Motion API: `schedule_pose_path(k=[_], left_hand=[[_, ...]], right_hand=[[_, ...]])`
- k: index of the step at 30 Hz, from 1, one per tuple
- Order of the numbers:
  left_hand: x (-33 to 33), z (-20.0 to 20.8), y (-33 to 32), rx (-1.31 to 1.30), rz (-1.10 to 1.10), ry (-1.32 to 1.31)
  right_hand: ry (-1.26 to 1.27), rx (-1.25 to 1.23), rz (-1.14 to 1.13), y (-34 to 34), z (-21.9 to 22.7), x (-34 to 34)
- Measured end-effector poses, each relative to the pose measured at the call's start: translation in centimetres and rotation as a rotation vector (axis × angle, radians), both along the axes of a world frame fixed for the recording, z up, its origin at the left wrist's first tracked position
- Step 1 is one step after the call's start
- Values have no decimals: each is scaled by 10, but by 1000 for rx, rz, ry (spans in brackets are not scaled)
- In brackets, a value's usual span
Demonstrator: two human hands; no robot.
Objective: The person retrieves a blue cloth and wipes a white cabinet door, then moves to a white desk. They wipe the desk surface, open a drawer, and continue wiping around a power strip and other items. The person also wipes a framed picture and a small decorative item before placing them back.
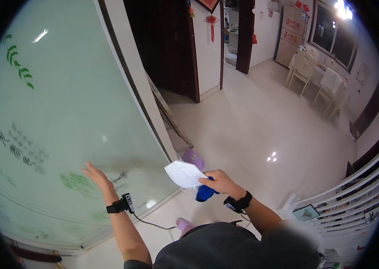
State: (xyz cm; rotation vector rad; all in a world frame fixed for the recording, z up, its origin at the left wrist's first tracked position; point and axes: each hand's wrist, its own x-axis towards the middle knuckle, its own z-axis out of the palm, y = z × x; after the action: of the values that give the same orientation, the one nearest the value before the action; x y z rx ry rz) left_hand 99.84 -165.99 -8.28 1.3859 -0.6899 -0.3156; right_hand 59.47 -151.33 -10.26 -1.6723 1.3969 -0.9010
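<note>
My left hand (96,175) reaches toward a large frosted glass panel (77,134) with printed green leaves and dark characters. Its fingers are stretched out with nothing in them; whether they touch the glass I cannot tell. In front of my body, my right hand (218,183) is closed on a flat, white, many-sided sheet-like thing (184,174), thumb on top. A crumpled blue cloth-like thing (205,192) hangs beneath the same hand and seems to be held with it. Each wrist wears a black strap with a small device.
A pale frame (138,85) edges the glass, with a purple plastic thing (192,158) at its foot. White railings (342,188) stand at the right. Chairs (303,67) and a table are far right, near a fridge (290,36). A dark doorway (162,45) opens ahead.
</note>
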Motion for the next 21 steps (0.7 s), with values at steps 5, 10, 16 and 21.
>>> schedule_pose_path(k=[5,10,16,21], left_hand=[[4,4,-30,308,343,60],[-9,13,-34,144,396,235],[-3,12,-23,63,462,250],[14,24,-18,28,533,266]], right_hand=[[117,61,81,-13,21,18],[47,-18,223,-58,37,45],[110,-31,438,-104,45,48],[83,-61,491,-133,48,31]])
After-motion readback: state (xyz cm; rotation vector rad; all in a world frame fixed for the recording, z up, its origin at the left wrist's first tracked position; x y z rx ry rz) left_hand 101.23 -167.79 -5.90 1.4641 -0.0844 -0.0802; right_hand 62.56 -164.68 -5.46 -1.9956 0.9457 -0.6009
